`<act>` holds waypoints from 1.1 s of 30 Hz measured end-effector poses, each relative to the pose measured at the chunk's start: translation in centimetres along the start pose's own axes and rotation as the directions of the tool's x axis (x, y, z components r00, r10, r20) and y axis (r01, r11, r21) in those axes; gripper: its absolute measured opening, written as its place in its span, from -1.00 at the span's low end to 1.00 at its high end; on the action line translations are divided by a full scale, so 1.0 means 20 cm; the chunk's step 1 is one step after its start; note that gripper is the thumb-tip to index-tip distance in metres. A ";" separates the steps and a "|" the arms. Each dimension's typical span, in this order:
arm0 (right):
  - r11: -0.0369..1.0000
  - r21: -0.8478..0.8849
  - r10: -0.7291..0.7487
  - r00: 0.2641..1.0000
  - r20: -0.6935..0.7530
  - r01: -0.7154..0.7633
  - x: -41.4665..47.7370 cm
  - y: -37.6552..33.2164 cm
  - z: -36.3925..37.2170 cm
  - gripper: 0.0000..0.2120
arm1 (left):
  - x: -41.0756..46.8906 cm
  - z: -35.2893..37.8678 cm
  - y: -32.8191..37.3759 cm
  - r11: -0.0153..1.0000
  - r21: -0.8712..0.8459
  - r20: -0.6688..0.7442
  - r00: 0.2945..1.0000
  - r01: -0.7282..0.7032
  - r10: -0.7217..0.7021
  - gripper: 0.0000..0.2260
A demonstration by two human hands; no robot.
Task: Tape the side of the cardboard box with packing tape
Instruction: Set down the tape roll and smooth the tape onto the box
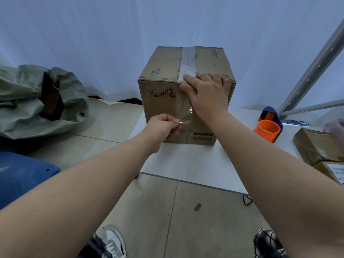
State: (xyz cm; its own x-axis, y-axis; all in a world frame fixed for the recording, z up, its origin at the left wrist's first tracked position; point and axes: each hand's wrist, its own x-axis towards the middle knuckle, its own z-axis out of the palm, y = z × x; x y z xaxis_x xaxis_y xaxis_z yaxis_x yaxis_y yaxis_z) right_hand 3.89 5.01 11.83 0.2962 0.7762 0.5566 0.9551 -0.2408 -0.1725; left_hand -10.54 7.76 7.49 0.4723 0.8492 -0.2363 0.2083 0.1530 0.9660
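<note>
White smooth table (195, 164), tiled floor; cardboard box (162, 101); left hand (163, 127) pinching clear tape strip (183, 110), right hand (206, 92) flat, fingers together on box edge.

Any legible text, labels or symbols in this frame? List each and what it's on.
Cardboard box, front face, lower right: large Chinese print, appears to read "綿綿的羊"; smaller lines beneath too blurred.
Front face, upper left: three handling pictograms; captions too small.
Top flap, left: rotated print, unreadable.
Top flap, right: blue rotated print, unreadable.
White label on the flat carton at right: blurred.
Tape dispenser: no text visible.
</note>
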 end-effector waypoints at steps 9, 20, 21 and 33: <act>0.975 -0.205 -0.100 0.993 -0.061 0.085 -0.03 0.03 0.09 -0.54 | 0.02 0.00 0.01 0.999 0.044 -0.040 0.999 0.005 -0.003 -0.82; 0.969 -0.246 -0.027 1.000 0.007 0.028 -0.05 0.03 0.12 -0.47 | 0.08 -0.01 0.03 0.991 0.134 -0.031 0.999 -0.021 0.025 -0.81; 0.972 -0.234 -0.028 1.000 -0.006 0.026 -0.05 0.03 0.11 -0.49 | 0.08 -0.01 0.02 0.992 0.127 -0.033 0.999 -0.019 0.023 -0.80; 0.937 -0.342 -0.082 0.996 -0.028 0.068 -0.07 0.05 0.20 -0.27 | 0.08 0.00 0.00 0.996 0.054 -0.053 0.996 -0.070 0.072 -0.86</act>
State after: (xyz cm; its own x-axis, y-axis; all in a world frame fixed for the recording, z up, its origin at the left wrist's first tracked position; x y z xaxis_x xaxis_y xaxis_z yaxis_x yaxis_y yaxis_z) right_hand 4.38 5.94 7.64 0.2165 0.7766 0.5917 0.9151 -0.3726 0.1543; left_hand -9.71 9.10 7.08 0.4399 0.8837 -0.1598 0.2211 0.0659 0.9730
